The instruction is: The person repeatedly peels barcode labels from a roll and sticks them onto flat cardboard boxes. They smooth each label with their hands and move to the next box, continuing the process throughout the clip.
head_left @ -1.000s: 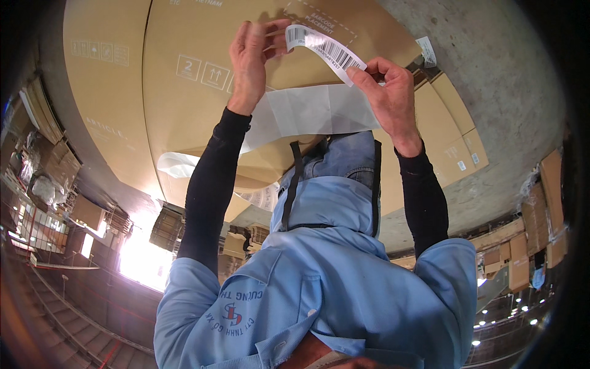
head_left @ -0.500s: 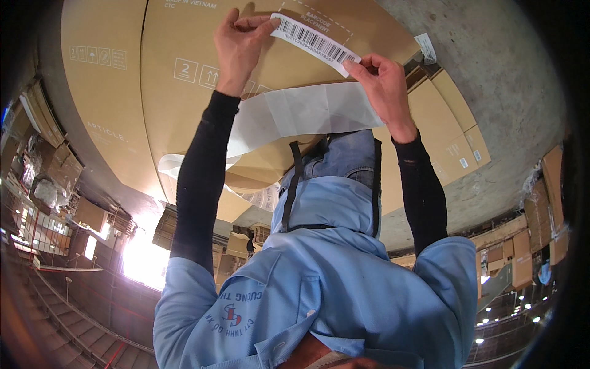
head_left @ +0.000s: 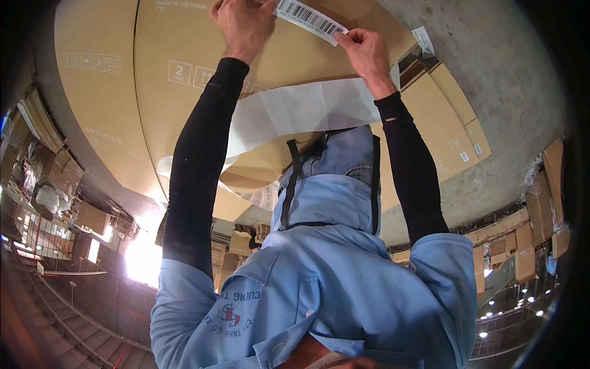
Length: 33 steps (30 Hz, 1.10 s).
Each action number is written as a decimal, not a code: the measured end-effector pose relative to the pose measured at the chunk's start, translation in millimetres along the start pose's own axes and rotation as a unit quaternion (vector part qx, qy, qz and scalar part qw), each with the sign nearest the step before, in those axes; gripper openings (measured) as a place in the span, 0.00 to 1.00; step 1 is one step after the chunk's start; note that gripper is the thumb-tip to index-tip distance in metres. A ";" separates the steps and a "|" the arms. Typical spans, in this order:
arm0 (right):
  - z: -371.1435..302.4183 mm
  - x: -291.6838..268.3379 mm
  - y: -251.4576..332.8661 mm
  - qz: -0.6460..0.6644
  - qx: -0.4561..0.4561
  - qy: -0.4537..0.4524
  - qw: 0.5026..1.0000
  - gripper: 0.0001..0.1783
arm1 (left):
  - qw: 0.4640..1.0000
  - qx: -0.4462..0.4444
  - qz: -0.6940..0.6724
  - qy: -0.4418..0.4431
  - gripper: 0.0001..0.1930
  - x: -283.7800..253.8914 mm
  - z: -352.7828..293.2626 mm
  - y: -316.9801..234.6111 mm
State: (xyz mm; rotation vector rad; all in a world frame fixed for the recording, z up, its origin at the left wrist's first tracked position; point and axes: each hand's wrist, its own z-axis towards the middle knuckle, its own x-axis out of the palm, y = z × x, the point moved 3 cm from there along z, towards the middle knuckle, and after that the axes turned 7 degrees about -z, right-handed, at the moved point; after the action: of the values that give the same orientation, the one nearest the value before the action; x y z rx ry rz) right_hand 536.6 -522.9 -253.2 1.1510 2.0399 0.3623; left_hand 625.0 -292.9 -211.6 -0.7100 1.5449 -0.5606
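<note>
A white barcode label stretches between my two hands over a large brown cardboard box. My left hand is at the top edge of the picture, its fingers pinching the label's left end. At the label's right end, the thumb and fingers of my right hand are closed on the corner. Whether the label touches the cardboard I cannot tell. Below the hands a long strip of white label backing paper hangs across the box front, curling at its left end behind my left forearm.
More flat brown cartons lie to the right on the grey concrete floor. A small white tag sits at the box's right edge. Stacked cardboard stands at the far right, and cartons with clear plastic wrap are at the left.
Both hands have moved up and away from me with the label, the left one partly past the top edge. The label now lies farther up over the box.
</note>
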 end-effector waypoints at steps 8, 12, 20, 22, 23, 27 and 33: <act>-0.1 -1.5 8.2 -0.017 -0.003 -0.024 1.000 0.21 | 0.999 0.005 0.053 0.009 0.12 -1.3 4.4 -4.6; -1.2 -3.1 11.4 -0.020 0.016 -0.025 0.999 0.20 | 0.998 0.027 0.062 0.000 0.13 0.9 5.3 -6.3; 3.2 -4.0 12.8 -0.051 0.039 -0.030 0.998 0.20 | 0.997 -0.009 0.067 0.023 0.20 1.6 10.0 -1.4; 4.4 -4.2 11.9 -0.060 0.036 -0.031 0.997 0.21 | 0.998 -0.023 0.050 0.039 0.21 0.2 11.7 1.0; 4.8 -4.2 11.3 -0.064 0.036 -0.030 0.997 0.21 | 0.998 -0.018 0.055 0.036 0.21 -0.6 12.0 1.2; 6.8 -3.9 9.7 -0.069 0.037 -0.026 0.997 0.21 | 0.997 -0.006 0.064 0.031 0.21 -2.3 12.2 2.0; 6.5 -2.4 9.0 -0.065 0.043 -0.029 0.997 0.20 | 0.997 -0.019 0.069 0.029 0.21 -1.2 11.0 2.0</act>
State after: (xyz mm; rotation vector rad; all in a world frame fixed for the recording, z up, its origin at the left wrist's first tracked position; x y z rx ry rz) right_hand 547.6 -520.7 -251.5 1.0605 2.0832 0.1754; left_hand 635.6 -290.0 -213.3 -0.6143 1.6491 -0.4528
